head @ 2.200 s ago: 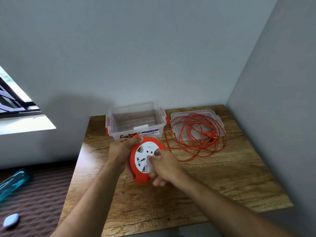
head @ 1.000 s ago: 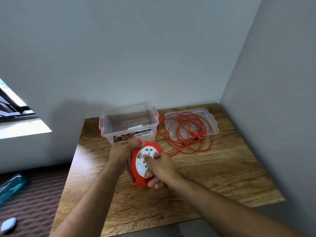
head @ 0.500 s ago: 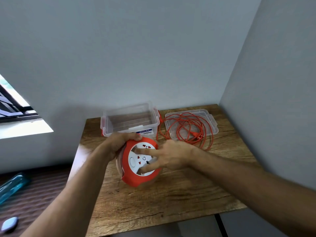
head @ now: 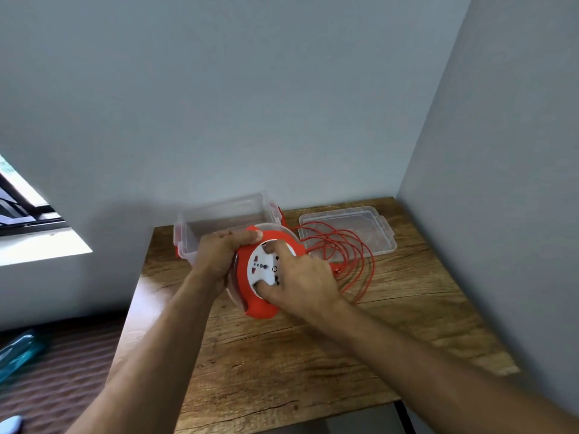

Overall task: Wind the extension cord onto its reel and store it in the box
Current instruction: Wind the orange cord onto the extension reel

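Over table [head: 313,355], both hands [head: 216,261] gripping reel [head: 260,311].

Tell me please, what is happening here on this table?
A person is winding an orange cord onto its reel. The left hand holds the reel's rim, the right hand presses its white face. Most of the cord lies loose on the table and the lid. The clear box is open.

Table [head: 282,371] bears box [head: 219,214], lid [head: 376,223], seemingly cord [head: 360,255]

home room | wooden table [head: 313,355] in plain-walled corner, window [head: 22,208]
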